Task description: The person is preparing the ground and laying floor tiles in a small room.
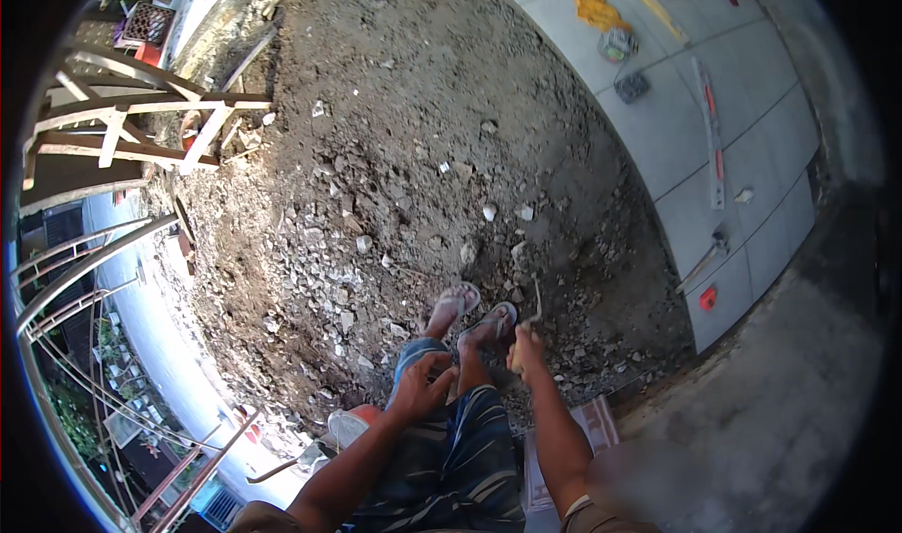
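My right hand (528, 355) is closed round the pale handle of a hand tool with a thin metal end (538, 300), probably a trowel seen edge-on. The tool is held over the rubble ground (404, 185), beside my sandalled feet (489, 326). Over my knee, my left hand (423, 387) has loosely bent fingers, apart from one another, and nothing shows in it. Patterned dark shorts (470, 458) cover my legs. Broken stones and grey grit lie around my feet.
Large grey tiles (648, 120) on the right carry an orange cloth (599, 12), a level-like bar (709, 134), a hammer (705, 259) and a small red object (707, 297). A wooden frame (141, 106) stands left. A white-rimmed bucket (348, 428) is by my left forearm.
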`<action>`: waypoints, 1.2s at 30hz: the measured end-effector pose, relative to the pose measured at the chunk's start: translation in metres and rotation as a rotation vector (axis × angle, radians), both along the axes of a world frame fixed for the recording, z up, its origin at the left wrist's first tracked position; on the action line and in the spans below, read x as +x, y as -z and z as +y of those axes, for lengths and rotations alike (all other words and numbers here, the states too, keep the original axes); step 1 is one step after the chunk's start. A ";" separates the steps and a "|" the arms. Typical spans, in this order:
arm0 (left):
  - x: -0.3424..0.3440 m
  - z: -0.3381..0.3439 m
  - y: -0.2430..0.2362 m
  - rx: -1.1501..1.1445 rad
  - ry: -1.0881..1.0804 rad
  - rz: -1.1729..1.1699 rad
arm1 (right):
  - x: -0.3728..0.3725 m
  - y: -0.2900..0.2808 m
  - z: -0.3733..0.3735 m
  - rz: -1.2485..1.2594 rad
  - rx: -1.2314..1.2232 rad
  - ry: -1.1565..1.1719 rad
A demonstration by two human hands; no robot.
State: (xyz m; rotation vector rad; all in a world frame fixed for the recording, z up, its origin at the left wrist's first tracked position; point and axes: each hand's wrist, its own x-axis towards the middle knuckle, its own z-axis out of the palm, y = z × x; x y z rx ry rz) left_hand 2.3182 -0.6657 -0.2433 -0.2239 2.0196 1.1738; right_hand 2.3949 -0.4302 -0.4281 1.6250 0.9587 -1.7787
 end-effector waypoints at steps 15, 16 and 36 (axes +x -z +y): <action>-0.059 -0.082 0.001 -0.102 -0.175 -0.139 | 0.047 -0.090 0.060 -0.247 0.127 -0.459; -0.064 -0.089 0.003 -0.111 -0.141 -0.137 | 0.043 -0.093 0.058 -0.255 0.132 -0.408; -0.144 -0.288 0.092 -0.210 -0.621 -0.380 | -0.212 -0.124 -0.009 0.137 0.642 -1.288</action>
